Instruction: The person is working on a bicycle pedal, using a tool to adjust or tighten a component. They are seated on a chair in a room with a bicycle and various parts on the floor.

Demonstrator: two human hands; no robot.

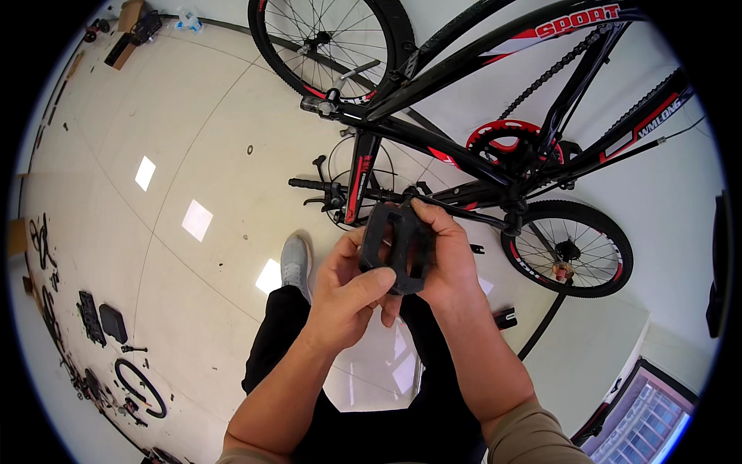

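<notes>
Pedal: we find a black, open-framed pedal [404, 232] held between both hands, mid-scene, raised above the floor [201, 301].
Left hand: we record this hand [344, 290] closed on the pedal's left and near sides, thumb laid across its near part.
Right hand: we record this hand [452, 255] gripping the right side, one digit reaching the far edge.
Bicycle frame: we note black tubing [479, 166] with red-and-white markings, far and right of the hands, bearing a red-and-black chainring [502, 128].
Wheels: we see a far wheel [400, 31] and a right-hand wheel [612, 232].
Floor, near left: we list a black curved piece [160, 400] and a dark box-shaped item [113, 323].
</notes>
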